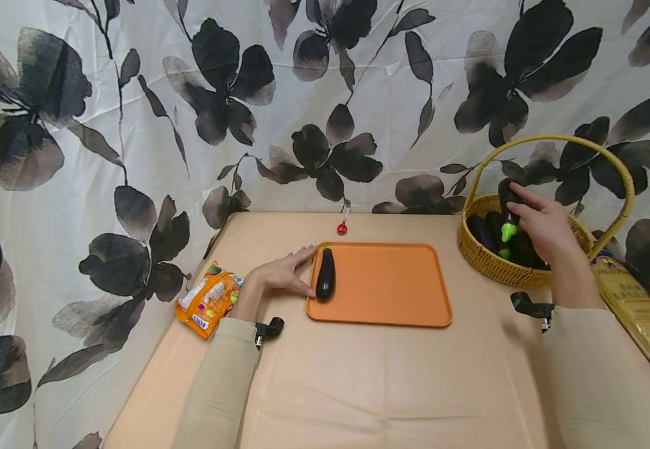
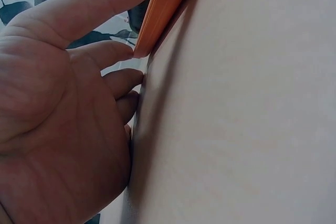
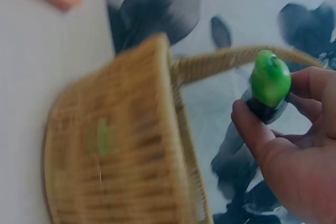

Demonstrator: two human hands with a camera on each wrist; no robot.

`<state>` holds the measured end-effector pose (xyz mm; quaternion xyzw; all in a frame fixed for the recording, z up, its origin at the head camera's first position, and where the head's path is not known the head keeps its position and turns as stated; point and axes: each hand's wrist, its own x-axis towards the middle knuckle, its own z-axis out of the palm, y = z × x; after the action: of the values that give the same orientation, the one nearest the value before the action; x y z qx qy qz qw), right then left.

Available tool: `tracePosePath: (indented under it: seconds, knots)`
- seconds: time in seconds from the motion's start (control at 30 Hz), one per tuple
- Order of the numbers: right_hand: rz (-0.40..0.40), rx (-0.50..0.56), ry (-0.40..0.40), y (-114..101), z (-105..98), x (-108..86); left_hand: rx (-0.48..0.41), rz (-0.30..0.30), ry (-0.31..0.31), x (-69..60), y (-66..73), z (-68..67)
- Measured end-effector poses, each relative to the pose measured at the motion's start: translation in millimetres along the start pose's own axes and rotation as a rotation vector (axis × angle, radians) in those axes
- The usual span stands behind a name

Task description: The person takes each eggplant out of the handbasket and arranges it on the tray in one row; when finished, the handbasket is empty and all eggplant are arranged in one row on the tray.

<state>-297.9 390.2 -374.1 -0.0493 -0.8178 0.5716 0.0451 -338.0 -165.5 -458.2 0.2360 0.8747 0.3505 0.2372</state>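
Note:
My right hand [image 1: 546, 227] pinches an eggplant [image 1: 508, 202] over the wicker basket [image 1: 493, 265], its green stem end pointing down in the head view. The right wrist view shows that green cap [image 3: 270, 80] between thumb and fingers. Several more dark eggplants [image 1: 479, 231] lie inside the basket. Another eggplant [image 1: 325, 274] lies lengthwise near the left edge of the orange tray [image 1: 387, 284]. At that edge rests my left hand [image 1: 280, 272], thumb and fingers spread; in the left wrist view the fingers touch the orange rim [image 2: 157, 19].
An orange snack bag [image 1: 209, 299] lies left of the left forearm. Right of the basket is a yellow package [image 1: 639, 312]. A small red item [image 1: 342, 228] sits behind the tray. A floral curtain [image 1: 325, 112] hangs behind the table [image 1: 370, 380]; the basket's tall handle [image 1: 561, 138] arches over it.

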Motion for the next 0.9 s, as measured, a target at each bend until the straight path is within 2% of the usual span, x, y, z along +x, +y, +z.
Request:
tracePosePath:
  seconds: [0.2,0.33,0.53,0.73,0.8,0.9]
  knots:
    - [-0.057,0.225,-0.011,-9,24,-10.9,-0.002,-0.025,0.008,-0.7,-1.2,1.1]
    - [-0.049,0.3,-0.014,-8,39,-15.0,-0.002,-0.03,0.008,0.4,-1.3,1.8]
    - [-0.108,0.264,-0.047,-7,53,-16.1,-0.006,-0.035,0.011,3.6,-1.0,1.9]
    - [-0.195,0.265,-0.092,-11,64,-15.6,0.044,-0.011,0.022,11.0,-4.6,3.2]
    - [-0.212,0.197,-0.097,-14,69,-14.9,0.046,-0.014,0.023,12.1,-4.5,3.4]
    - [-0.235,0.159,-0.126,-16,80,-12.5,0.03,-0.023,0.022,12.4,-3.1,3.4]
